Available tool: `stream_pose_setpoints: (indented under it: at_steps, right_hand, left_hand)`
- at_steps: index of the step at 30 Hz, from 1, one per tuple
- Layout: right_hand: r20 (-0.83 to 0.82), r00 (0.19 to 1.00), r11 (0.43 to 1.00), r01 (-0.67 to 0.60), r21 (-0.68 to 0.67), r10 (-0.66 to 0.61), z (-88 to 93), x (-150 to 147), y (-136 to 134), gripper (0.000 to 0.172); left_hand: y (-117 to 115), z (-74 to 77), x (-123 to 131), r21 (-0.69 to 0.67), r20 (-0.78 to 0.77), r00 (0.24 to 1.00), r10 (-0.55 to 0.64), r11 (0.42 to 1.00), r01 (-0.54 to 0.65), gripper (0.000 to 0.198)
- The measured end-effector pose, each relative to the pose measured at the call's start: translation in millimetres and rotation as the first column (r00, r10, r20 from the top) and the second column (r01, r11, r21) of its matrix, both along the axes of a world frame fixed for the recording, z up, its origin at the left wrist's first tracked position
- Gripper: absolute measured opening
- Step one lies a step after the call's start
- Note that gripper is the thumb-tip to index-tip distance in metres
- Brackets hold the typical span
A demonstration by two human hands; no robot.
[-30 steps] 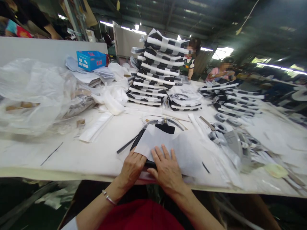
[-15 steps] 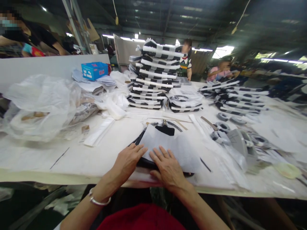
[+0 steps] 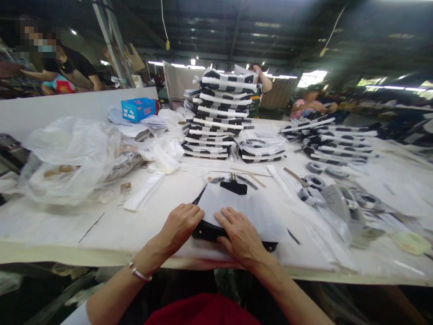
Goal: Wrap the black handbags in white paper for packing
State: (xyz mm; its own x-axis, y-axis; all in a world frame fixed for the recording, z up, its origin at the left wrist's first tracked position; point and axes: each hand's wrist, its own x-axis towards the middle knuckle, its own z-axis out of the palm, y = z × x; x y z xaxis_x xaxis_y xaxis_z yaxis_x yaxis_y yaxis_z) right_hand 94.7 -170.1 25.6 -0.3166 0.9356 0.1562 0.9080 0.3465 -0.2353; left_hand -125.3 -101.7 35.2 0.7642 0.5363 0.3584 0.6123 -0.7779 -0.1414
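Observation:
A black handbag (image 3: 211, 231) lies flat near the table's front edge, its clasp flap (image 3: 234, 187) showing at the far side. Over most of its face is spread a thin white sheet (image 3: 257, 212), which hangs past the bag on the right. My left hand (image 3: 182, 224) has its fingers curled over the bag's left edge, at the border of the sheet; its thumb is hidden. Flat on the sheet rests my right hand (image 3: 241, 234), fingers stretched out, with the thumb by the bag's near edge.
Behind the bag rises a tall stack of wrapped black-and-white bundles (image 3: 216, 119); another stack (image 3: 341, 144) stands right. Clear plastic bags (image 3: 71, 158) and a blue box (image 3: 138, 109) are on the left. Tape rolls (image 3: 314, 180) and a grey tape dispenser (image 3: 343, 207) lie right. Co-workers are beyond.
My left fingers have curled in at the bag's left edge. My right hand stays flat on the sheet. More of the bag's black near side shows, and the view has shifted slightly.

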Motion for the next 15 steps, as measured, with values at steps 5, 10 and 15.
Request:
stream_pose_setpoints:
  at_steps: [5, 10, 15]
  right_hand:
    - [-0.039, 0.997, 0.997, 0.066, 0.040, -0.065, 0.5, 1, 1, 0.064]
    - [0.047, 0.996, 0.997, 0.068, 0.043, -0.070, -5.0, -5, 0, 0.064]
    - [0.010, 0.999, 0.998, -0.047, 0.028, 0.047, -4.4, -2, 4, 0.062]
  left_hand:
    - [-5, 1.9, -5, 0.094, 0.011, 0.999, -0.033, 0.995, 0.032, 0.015]
    - [-12, 14.0, -7, -0.009, -0.025, 1.000, -0.001, 1.000, 0.000, 0.012]
    - [-14, 36.6, 28, -0.134, 0.067, 0.996, -0.055, 0.989, 0.063, 0.010]
